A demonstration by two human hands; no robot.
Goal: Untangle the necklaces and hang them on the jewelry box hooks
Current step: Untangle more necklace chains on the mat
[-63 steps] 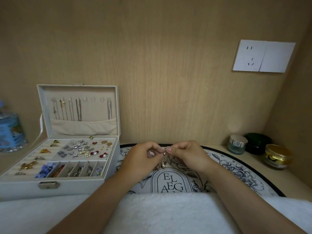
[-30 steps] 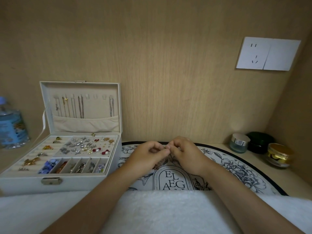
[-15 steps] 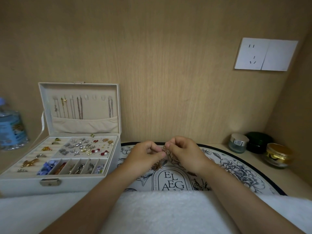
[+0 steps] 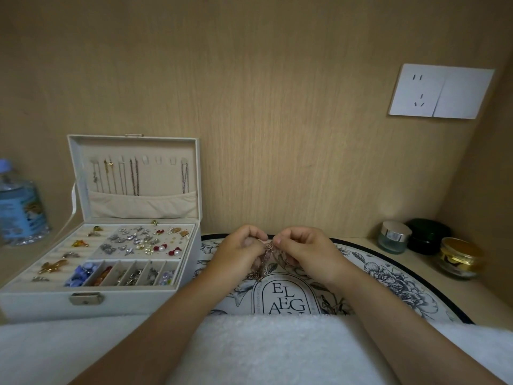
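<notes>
Jewelry box point(image 4: 125, 304) lower left, lid open, several hung chains point(image 4: 134, 177) on its hooks. Left hand point(image 4: 238, 252) and right hand point(image 4: 305, 252), centre frame, both pinch the tangled necklace point(image 4: 266, 258). Untangling unfinished, hanging left. Free hooks point(image 4: 158, 160) remain.

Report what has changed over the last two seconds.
Little. The left hand and right hand drew together, then eased slightly apart, both pinching the tangled necklace throughout. The jewelry box and its hung chains stayed put.
</notes>
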